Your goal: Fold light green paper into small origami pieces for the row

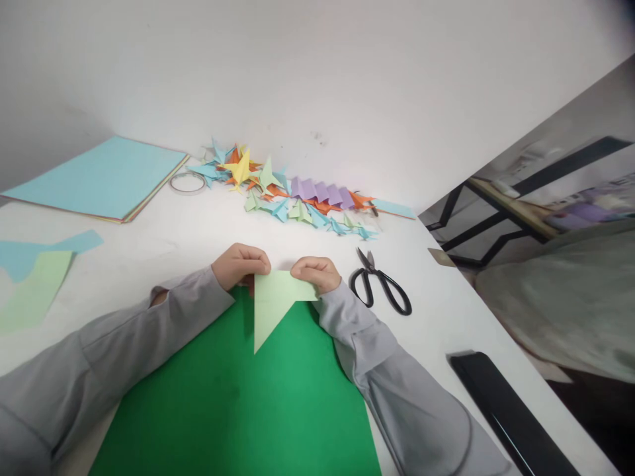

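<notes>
A pale green folded paper (272,304), triangular with its point toward me, is held up over a large green sheet (238,396). My left hand (241,264) pinches its top left corner with the fingers curled. My right hand (316,272) pinches the top right edge in the same way. Both arms wear grey sleeves.
Black scissors (380,289) lie right of my right hand. A heap of coloured folded paper figures (288,192) sits at the back by the wall, with a tape ring (187,182) and a stack of coloured sheets (104,177) to its left. Paper scraps (34,277) lie far left; a black flat object (506,410) lies at the right edge.
</notes>
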### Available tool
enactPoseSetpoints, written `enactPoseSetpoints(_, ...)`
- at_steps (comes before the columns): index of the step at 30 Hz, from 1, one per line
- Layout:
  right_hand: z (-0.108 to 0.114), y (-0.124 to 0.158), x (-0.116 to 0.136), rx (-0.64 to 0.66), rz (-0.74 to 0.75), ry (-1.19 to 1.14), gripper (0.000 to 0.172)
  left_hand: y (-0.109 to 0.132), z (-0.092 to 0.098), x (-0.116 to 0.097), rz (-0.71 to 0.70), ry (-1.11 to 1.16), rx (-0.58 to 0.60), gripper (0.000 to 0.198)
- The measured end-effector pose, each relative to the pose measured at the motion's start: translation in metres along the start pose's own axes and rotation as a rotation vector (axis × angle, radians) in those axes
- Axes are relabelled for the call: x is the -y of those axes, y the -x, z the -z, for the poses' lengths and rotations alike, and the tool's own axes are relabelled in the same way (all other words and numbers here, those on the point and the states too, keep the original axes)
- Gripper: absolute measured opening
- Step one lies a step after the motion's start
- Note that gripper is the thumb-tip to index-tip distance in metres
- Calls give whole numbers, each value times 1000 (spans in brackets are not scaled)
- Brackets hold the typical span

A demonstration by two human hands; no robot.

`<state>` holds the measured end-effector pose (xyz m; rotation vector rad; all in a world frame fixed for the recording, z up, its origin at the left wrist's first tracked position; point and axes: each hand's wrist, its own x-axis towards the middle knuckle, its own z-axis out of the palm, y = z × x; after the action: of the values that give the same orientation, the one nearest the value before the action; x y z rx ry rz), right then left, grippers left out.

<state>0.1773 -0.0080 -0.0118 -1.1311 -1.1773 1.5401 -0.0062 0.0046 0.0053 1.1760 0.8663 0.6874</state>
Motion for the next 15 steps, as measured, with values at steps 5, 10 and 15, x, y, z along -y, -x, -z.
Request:
enactPoseSetpoints(5,0,3,6,-84,0,-51,6,0,1,-2,29,148,-49,9)
enactPoseSetpoints(10,0,6,8,-66,-5,-64,7,-1,2,-4,-7,204,-62,11)
enactPoseSetpoints(15,0,6,7,-50,-18,-70,8,-1,2,-3,-21,239,-97,13)
